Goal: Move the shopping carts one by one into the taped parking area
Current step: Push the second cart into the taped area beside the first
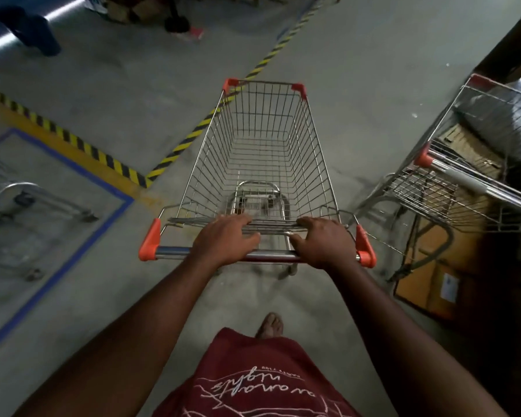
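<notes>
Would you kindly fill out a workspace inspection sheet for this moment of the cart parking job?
Surface: grey concrete floor, striped hazard tape.
Job's things: empty cart outside the blue taped area; a parked cart inside it, blurred; loaded cart on the right.
Clutter: cardboard boxes under the loaded cart.
Hands: left hand and right hand grip the empty cart's handle.
Cables: nothing seen.
Surroundings: another person's legs, far left.

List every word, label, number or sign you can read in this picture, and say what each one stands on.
Red shirt: white handwritten print, seen upside down; it cannot be read with certainty.
Small line of print above it on the shirt: too small to read.
White label on the cardboard box: too blurred to read.
Shopping cart: no text visible.
</notes>
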